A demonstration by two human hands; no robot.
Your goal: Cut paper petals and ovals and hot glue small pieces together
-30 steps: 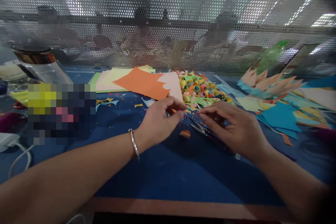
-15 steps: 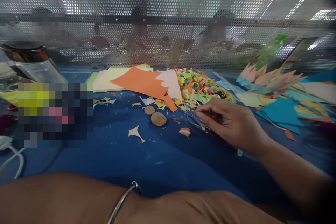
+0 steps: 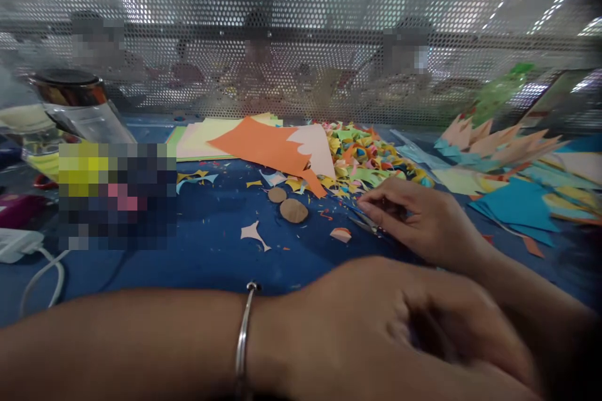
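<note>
Exposing discs, left hand has drawn back, loosely curled, leaving right hand alone by scissors, fingers pinched together; whether either holds anything is undeterminable.

At twelve o'clock, a perforated metal panel, with people dimly visible behind it. At two o'clock, a tilted green bottle. At ten o'clock, a dark-lidded clear jar. Between eight and nine o'clock, a white adapter with its cable.
</note>
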